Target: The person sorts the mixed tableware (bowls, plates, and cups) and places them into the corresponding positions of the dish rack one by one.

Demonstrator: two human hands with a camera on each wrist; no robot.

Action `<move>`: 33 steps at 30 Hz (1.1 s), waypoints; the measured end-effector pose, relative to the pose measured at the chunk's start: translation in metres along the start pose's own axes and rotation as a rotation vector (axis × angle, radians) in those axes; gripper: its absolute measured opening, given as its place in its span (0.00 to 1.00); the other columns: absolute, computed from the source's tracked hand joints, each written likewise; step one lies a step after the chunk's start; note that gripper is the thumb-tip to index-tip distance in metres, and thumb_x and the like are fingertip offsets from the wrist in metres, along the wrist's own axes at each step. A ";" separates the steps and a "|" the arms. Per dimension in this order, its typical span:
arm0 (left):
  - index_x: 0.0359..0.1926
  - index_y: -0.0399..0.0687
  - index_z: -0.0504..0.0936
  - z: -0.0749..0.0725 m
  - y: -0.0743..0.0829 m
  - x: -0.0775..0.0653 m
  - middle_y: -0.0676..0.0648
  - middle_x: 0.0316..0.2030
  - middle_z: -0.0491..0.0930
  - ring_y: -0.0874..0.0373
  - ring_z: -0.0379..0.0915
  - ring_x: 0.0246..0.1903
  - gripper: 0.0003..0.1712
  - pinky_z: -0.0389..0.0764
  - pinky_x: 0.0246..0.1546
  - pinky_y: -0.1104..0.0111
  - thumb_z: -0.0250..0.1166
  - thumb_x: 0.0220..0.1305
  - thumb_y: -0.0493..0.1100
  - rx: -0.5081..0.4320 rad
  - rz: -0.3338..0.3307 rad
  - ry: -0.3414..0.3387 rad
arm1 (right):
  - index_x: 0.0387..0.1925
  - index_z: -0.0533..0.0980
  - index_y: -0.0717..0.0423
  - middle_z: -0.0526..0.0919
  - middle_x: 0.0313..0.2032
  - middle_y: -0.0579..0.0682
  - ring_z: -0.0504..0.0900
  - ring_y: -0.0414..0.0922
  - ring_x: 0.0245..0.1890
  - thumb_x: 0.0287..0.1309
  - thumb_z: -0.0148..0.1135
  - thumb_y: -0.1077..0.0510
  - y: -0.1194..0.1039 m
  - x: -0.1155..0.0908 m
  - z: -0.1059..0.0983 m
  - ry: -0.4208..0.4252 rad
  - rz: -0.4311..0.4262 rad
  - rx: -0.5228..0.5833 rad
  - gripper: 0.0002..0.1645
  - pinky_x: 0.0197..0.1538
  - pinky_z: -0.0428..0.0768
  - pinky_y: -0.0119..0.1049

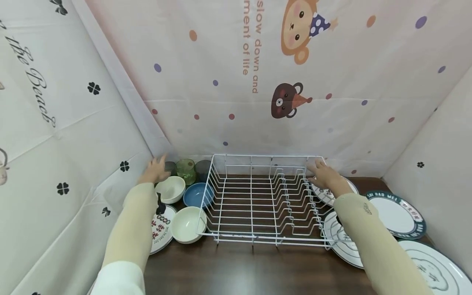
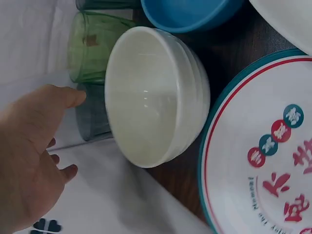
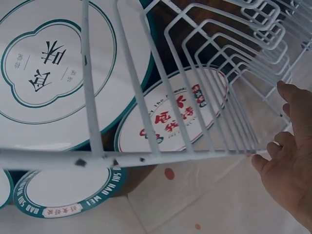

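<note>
A white wire dish rack (image 1: 252,236) stands on the dark table. My left hand (image 1: 154,170) hovers at the back left, fingers spread, holding nothing. Nearest to it are a dark grey glass (image 2: 92,117), a green glass (image 2: 95,46) and a white bowl (image 2: 192,92), which looks like a stack in the left wrist view. At the rack's back right corner is my right hand (image 3: 292,156), fingers apart and slightly bent around the rim. Whether its fingertips touch the wire cannot be told. The rack holds no dishes.
Left of the rack are a blue bowl (image 1: 199,194), another white bowl (image 1: 187,225), a second dark glass (image 1: 202,170) and a printed plate (image 1: 162,229). On the right lie an oval plate (image 1: 394,215), a large plate (image 1: 435,266) and further plates partly under the rack. Printed cloth walls surround the table.
</note>
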State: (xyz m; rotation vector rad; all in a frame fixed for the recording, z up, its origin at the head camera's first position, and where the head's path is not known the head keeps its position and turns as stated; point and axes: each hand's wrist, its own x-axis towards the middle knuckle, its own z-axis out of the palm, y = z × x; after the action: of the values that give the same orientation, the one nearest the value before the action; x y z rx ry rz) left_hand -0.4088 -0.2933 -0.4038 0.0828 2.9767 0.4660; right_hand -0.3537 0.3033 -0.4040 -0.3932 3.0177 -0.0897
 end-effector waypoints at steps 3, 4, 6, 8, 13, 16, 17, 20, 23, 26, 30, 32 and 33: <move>0.79 0.34 0.36 0.011 -0.011 -0.001 0.15 0.73 0.36 0.16 0.31 0.73 0.47 0.50 0.70 0.28 0.53 0.71 0.41 -0.097 -0.025 -0.004 | 0.73 0.61 0.68 0.50 0.73 0.82 0.56 0.77 0.72 0.70 0.57 0.54 0.001 -0.002 0.007 -0.030 0.024 0.019 0.37 0.66 0.67 0.70; 0.79 0.34 0.36 0.015 -0.013 -0.001 0.15 0.73 0.36 0.16 0.32 0.73 0.47 0.50 0.70 0.28 0.53 0.70 0.41 -0.129 -0.024 0.007 | 0.73 0.61 0.67 0.50 0.73 0.81 0.57 0.77 0.71 0.69 0.57 0.54 0.002 -0.002 0.009 -0.039 0.030 0.018 0.38 0.66 0.68 0.69; 0.79 0.33 0.35 0.021 -0.015 0.000 0.14 0.73 0.36 0.15 0.33 0.72 0.48 0.49 0.70 0.29 0.53 0.69 0.40 -0.185 -0.009 0.018 | 0.73 0.62 0.66 0.50 0.73 0.81 0.59 0.77 0.71 0.68 0.58 0.54 0.002 -0.004 0.010 -0.044 0.044 0.024 0.38 0.65 0.69 0.69; 0.79 0.31 0.35 0.025 -0.013 0.001 0.14 0.73 0.36 0.15 0.34 0.72 0.48 0.49 0.71 0.29 0.53 0.69 0.41 -0.227 0.002 0.019 | 0.73 0.63 0.67 0.50 0.73 0.81 0.59 0.78 0.70 0.66 0.59 0.54 0.004 -0.007 0.011 -0.035 0.043 0.028 0.39 0.64 0.70 0.70; 0.78 0.28 0.35 0.028 -0.009 0.003 0.14 0.72 0.40 0.17 0.36 0.73 0.49 0.50 0.72 0.32 0.55 0.70 0.40 -0.255 -0.014 0.022 | 0.71 0.58 0.77 0.44 0.73 0.84 0.46 0.78 0.74 0.63 0.57 0.59 0.011 -0.012 0.016 0.017 0.016 0.085 0.41 0.65 0.64 0.74; 0.78 0.26 0.34 0.029 -0.010 0.005 0.14 0.72 0.41 0.18 0.37 0.73 0.50 0.51 0.73 0.34 0.57 0.70 0.40 -0.240 -0.046 0.022 | 0.71 0.46 0.85 0.37 0.71 0.87 0.39 0.81 0.73 0.58 0.54 0.65 0.018 -0.011 0.022 0.039 0.010 0.158 0.47 0.71 0.55 0.73; 0.77 0.25 0.34 0.030 -0.010 0.006 0.14 0.72 0.41 0.19 0.37 0.73 0.50 0.52 0.73 0.34 0.57 0.71 0.40 -0.237 -0.058 0.021 | 0.71 0.42 0.87 0.36 0.71 0.88 0.39 0.82 0.73 0.56 0.54 0.67 0.020 -0.011 0.024 0.048 0.007 0.184 0.49 0.72 0.53 0.72; 0.77 0.23 0.34 0.034 -0.011 0.009 0.14 0.73 0.42 0.20 0.38 0.74 0.50 0.53 0.73 0.35 0.56 0.72 0.42 -0.218 -0.087 0.031 | 0.70 0.34 0.88 0.33 0.69 0.90 0.47 0.85 0.69 0.48 0.54 0.71 0.025 -0.008 0.028 0.067 0.011 0.227 0.56 0.73 0.53 0.69; 0.77 0.24 0.34 0.038 -0.012 0.015 0.14 0.73 0.42 0.21 0.39 0.74 0.49 0.54 0.73 0.35 0.55 0.73 0.43 -0.206 -0.110 0.052 | 0.71 0.32 0.86 0.32 0.70 0.89 0.64 0.85 0.59 0.45 0.58 0.74 0.029 -0.005 0.034 0.082 0.025 0.231 0.60 0.64 0.69 0.68; 0.77 0.24 0.34 0.042 -0.013 0.021 0.15 0.72 0.42 0.21 0.39 0.74 0.48 0.54 0.73 0.36 0.54 0.74 0.43 -0.201 -0.131 0.071 | 0.72 0.31 0.84 0.31 0.71 0.88 0.75 0.79 0.42 0.45 0.60 0.74 0.033 -0.004 0.040 0.073 0.034 0.223 0.62 0.48 0.79 0.62; 0.77 0.26 0.35 0.046 -0.012 0.025 0.16 0.73 0.41 0.22 0.38 0.74 0.46 0.54 0.73 0.36 0.53 0.76 0.43 -0.216 -0.156 0.094 | 0.72 0.34 0.84 0.32 0.71 0.87 0.77 0.67 0.32 0.46 0.59 0.74 0.034 -0.003 0.044 0.063 0.041 0.189 0.60 0.38 0.79 0.56; 0.77 0.26 0.36 0.047 -0.011 0.026 0.16 0.73 0.41 0.22 0.38 0.74 0.45 0.54 0.73 0.35 0.53 0.76 0.42 -0.225 -0.157 0.106 | 0.72 0.36 0.85 0.32 0.72 0.86 0.77 0.64 0.30 0.47 0.59 0.74 0.034 -0.003 0.042 0.053 0.052 0.178 0.58 0.36 0.79 0.53; 0.77 0.26 0.36 0.048 -0.011 0.026 0.16 0.73 0.41 0.22 0.38 0.74 0.45 0.54 0.73 0.35 0.53 0.76 0.42 -0.228 -0.157 0.110 | 0.73 0.36 0.84 0.31 0.72 0.85 0.78 0.62 0.29 0.48 0.59 0.75 0.033 -0.002 0.041 0.042 0.061 0.177 0.58 0.35 0.80 0.51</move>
State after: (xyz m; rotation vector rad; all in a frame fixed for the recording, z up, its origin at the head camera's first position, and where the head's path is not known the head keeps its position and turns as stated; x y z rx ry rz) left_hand -0.4287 -0.2873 -0.4551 -0.2031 2.9794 0.8082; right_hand -0.3558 0.3340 -0.4466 -0.2853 3.0266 -0.3615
